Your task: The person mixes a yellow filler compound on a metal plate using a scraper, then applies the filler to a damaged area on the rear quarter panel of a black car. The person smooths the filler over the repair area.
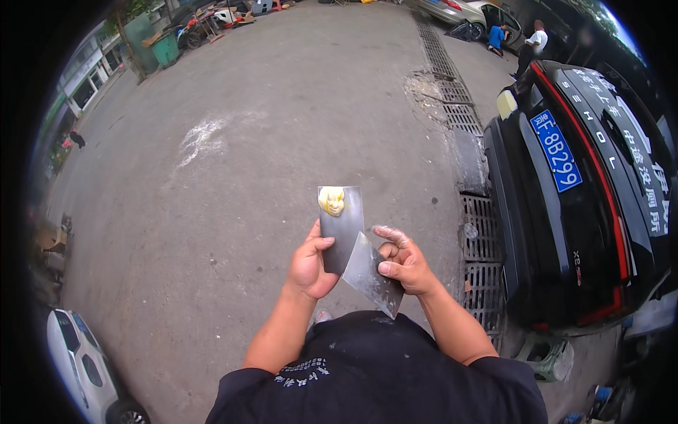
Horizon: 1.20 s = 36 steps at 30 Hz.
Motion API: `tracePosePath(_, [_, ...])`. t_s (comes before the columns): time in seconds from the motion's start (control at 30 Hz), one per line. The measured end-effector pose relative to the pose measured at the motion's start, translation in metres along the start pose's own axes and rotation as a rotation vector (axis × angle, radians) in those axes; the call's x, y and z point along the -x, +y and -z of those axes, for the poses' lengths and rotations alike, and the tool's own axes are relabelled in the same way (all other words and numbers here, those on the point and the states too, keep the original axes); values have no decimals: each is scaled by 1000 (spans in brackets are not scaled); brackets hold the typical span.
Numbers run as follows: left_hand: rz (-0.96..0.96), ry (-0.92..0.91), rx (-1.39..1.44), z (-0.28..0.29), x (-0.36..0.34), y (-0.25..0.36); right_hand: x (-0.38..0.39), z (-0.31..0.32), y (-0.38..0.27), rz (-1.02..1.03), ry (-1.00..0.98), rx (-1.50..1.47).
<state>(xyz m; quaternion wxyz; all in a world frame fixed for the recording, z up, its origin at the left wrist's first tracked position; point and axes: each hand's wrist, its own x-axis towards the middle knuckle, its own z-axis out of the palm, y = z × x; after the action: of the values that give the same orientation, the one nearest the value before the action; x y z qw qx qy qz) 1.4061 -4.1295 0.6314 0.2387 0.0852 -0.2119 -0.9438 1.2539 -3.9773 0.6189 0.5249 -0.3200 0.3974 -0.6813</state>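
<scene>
My left hand [311, 267] grips a flat grey rectangular plate [342, 230] by its lower left edge, thumb on top. Near the plate's far end sits a lump of cream-coloured putty [330, 201] with yellow streaks. In my right hand [408, 263] is a second thin plate, a putty scraper [374, 275], pinched between thumb and fingers and tilted. One corner of the scraper overlaps the lower right part of the left plate; whether they touch I cannot tell. Whitish residue coats my right index finger, which is stretched out.
A black car [558, 191] stands close on my right, with a cream patch on its corner. Metal drain grates [482, 233] run beside it. A green stool [547, 359] is at lower right, a white car [81, 360] at lower left. Two people [534, 44] are near a far car.
</scene>
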Motion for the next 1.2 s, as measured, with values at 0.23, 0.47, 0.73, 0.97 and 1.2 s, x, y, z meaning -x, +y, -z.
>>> tracePosePath(0.23, [-17,-24,-80,-14,6,-13,-15,35,-8,86,188,-20])
tracePosePath(0.47, [-213,25,-152,-17,11,-8,7,35,-26,159,222,20])
tracePosePath(0.73, [-290,-104,-333,-12,10,-28,1,0,-25,-25,150,225])
tracePosePath(0.97, [-422,-139,-1087,-5,10,-21,-18,2,-56,39,137,77])
tracePosePath(1.2, [178,-159,-265,26,7,7,-16,2,-95,509,46,466])
